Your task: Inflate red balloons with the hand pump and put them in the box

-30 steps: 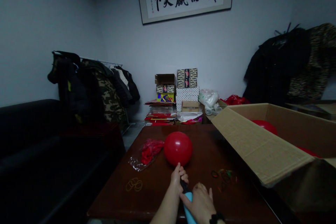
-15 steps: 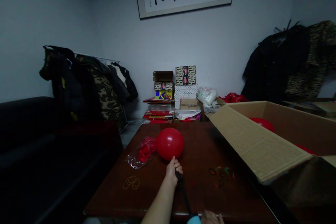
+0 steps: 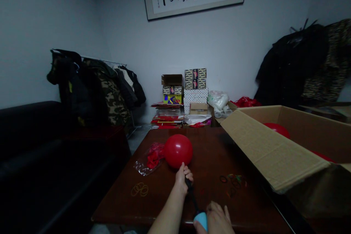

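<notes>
A round, inflated red balloon (image 3: 178, 151) sits over the table, its neck pointing toward me. My left hand (image 3: 183, 177) is closed round that neck and the black front end of a hand balloon pump (image 3: 201, 220). The pump's black shaft (image 3: 194, 200) runs back to a light-blue part near the table's front edge. My right hand (image 3: 218, 219) grips this blue part, thumb on its near side and fingers over the right. Left of the balloon lies a clear plastic bag (image 3: 146, 164) with red balloons (image 3: 154, 157) in it.
On the brown table (image 3: 208, 146) lie yellow rubber bands (image 3: 139, 189) at left and several coloured bands (image 3: 234, 182) at right. An open cardboard box (image 3: 274, 150) with red balloons (image 3: 277, 129) stands right. Stacked boxes (image 3: 195, 97) are behind, a black sofa (image 3: 55, 168) at left.
My right hand has moved forward with the blue part of the pump, closer to my left hand. The balloon looks about the same size. The view has shifted slightly.
</notes>
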A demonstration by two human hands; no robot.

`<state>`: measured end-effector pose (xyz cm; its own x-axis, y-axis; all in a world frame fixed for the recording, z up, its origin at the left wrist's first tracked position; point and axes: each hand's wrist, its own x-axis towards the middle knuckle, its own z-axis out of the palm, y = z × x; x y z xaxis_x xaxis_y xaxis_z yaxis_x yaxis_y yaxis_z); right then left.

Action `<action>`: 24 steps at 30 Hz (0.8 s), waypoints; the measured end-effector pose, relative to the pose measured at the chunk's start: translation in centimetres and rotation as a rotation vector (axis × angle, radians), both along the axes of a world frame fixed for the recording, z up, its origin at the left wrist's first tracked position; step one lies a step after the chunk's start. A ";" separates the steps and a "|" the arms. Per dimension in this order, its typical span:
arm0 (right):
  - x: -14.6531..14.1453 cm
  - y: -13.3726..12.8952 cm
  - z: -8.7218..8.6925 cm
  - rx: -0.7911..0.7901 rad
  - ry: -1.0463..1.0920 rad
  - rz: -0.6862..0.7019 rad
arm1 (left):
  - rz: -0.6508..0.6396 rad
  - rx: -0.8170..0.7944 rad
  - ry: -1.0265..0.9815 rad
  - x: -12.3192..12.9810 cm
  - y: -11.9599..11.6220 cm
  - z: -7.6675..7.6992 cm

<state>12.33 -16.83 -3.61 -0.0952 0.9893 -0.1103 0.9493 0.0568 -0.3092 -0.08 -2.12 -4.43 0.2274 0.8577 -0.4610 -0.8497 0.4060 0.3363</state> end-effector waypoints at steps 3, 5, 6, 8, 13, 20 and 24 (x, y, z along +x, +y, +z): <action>-0.5 1.0 1.0 -0.003 0.031 0.010 | -0.007 0.000 -0.005 0.2 -0.4 -0.2; -0.8 1.9 1.5 -0.004 0.052 0.008 | -0.024 0.010 -0.008 0.4 -0.7 -0.3; -1.0 2.3 1.8 0.005 0.061 0.002 | -0.029 0.017 -0.006 0.5 -0.8 -0.4; -1.2 3.1 2.1 0.037 0.078 -0.015 | -0.027 0.029 0.013 0.7 -1.0 -0.3; -1.9 3.9 1.6 0.057 0.098 -0.014 | 0.016 0.025 0.123 0.5 -1.5 -0.3; -1.6 2.4 -1.7 0.024 0.030 -0.028 | -0.032 -0.008 0.247 1.4 -1.9 -1.4; -0.5 1.3 -3.2 0.028 -0.071 -0.041 | -0.034 -0.014 0.262 2.3 -1.6 -1.8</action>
